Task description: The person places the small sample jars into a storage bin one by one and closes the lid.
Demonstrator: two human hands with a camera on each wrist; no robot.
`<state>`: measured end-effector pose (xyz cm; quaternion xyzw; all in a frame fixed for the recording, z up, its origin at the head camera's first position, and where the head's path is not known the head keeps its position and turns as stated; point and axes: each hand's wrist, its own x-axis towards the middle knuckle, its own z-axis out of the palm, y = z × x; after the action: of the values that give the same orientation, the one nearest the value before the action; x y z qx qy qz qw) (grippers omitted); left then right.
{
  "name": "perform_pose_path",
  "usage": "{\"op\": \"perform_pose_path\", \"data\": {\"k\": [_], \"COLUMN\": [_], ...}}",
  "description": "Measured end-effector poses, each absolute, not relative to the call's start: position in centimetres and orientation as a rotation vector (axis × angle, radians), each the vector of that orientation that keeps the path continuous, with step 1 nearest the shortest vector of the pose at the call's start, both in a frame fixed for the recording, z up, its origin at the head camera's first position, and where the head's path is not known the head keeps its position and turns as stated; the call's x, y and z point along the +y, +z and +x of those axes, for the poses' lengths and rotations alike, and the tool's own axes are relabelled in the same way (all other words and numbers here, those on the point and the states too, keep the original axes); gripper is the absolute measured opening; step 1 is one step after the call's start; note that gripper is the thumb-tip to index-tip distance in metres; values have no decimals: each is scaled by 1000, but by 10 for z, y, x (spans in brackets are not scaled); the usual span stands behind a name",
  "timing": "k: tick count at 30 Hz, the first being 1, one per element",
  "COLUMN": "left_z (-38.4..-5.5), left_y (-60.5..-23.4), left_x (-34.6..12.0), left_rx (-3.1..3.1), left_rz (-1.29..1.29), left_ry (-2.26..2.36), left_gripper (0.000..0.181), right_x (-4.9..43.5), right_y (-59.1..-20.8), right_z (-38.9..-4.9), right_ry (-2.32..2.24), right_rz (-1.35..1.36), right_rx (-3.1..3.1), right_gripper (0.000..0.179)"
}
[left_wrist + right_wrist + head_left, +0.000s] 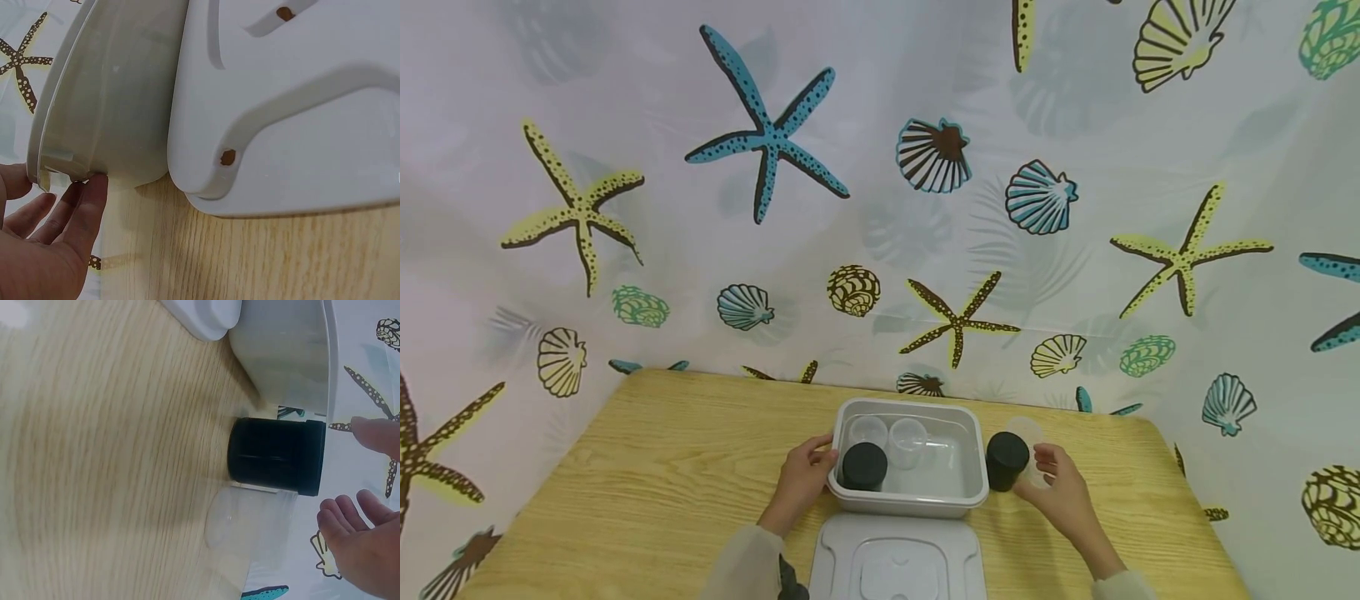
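Note:
A pale grey plastic tub [917,503] stands on the table. It holds two clear plastic jars [907,440] and a black jar [864,467]. My left hand [805,471] grips the tub's left rim; in the left wrist view its fingers [94,203] are tucked under the edge, thumb against the rim. Just outside the tub's right wall stands a second black jar [275,455], upright, with a clear jar [247,525] beside it. My right hand [1063,492] hovers by these two, thumb and fingers spread apart with nothing between them in the right wrist view.
A pale grey lid [898,562] with moulded grooves lies directly in front of the tub. The wood-grain table [662,483] extends to both sides. Behind it hangs a white curtain [880,233] printed with starfish and shells.

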<state>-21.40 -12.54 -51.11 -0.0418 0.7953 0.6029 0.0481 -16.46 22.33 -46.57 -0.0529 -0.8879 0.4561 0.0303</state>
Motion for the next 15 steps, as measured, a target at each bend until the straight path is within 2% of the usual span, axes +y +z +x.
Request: {"op": "perform_pose_path", "data": {"k": [15], "left_z": [-215], "left_y": [-513], "left_x": [-126], "left_rx": [2423], "left_rz": [-134], "left_ry": [1844], "left_gripper": [37], "right_x": [237], "right_y": [-478], "right_z": [-168], "right_ry": [1355], "right_rz": [-252], "right_rx": [-2766], "right_gripper": [64]}}
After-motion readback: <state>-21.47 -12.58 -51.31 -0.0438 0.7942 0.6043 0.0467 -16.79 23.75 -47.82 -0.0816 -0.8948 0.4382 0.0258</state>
